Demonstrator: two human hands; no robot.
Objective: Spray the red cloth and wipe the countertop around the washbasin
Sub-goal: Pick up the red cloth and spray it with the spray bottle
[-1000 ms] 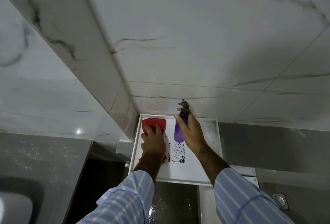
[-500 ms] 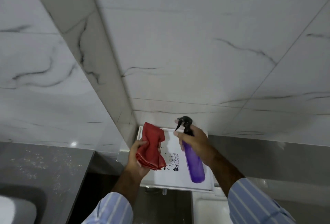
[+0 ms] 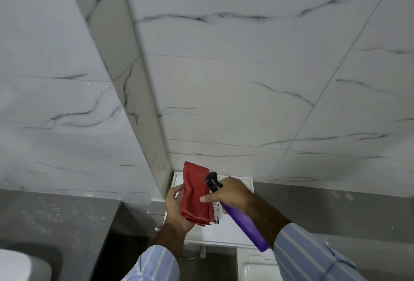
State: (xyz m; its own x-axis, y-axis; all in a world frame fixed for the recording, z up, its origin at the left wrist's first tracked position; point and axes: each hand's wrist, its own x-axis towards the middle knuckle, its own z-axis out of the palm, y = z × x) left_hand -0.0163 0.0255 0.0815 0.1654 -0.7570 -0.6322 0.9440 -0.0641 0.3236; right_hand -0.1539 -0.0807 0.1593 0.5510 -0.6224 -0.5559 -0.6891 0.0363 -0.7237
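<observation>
Countertop (image 3: 44, 220): grey speckled slab at lower left, with the white washbasin (image 3: 13, 265) at the frame's bottom-left corner; rigid, fixed, well apart from both hands, not yet wiped by the look of it. White tray (image 3: 224, 233): shallow rimmed shelf against the marble-patterned wall tiles, directly behind and below the hands. Spray bottle (image 3: 244, 224): purple translucent body, black trigger head (image 3: 212, 182); long axis runs diagonally, base toward lower right near the right sleeve, nozzle toward upper left, aimed at the cloth and almost touching it. Judged light, rigid plastic, smooth and possibly slippery if wet; best taken at the neck just below the trigger, as here. Red cloth (image 3: 195, 198): folded into a long strip, long axis near upright, top end leaning slightly left, lower folded edge resting in the palm. Judged soft, limp, very light, unbreakable; holds shape only where supported, so a grip along one long edge with the flat face presented to the nozzle suits it. Right hand (image 3: 233, 193): wrapped round the bottle neck, forefinger extended forward across the cloth's face; whether it presses the trigger cannot be told. Left hand (image 3: 177, 211): cupped behind the cloth, thumb and fingers pinching its left edge, holding it up over the tray.
</observation>
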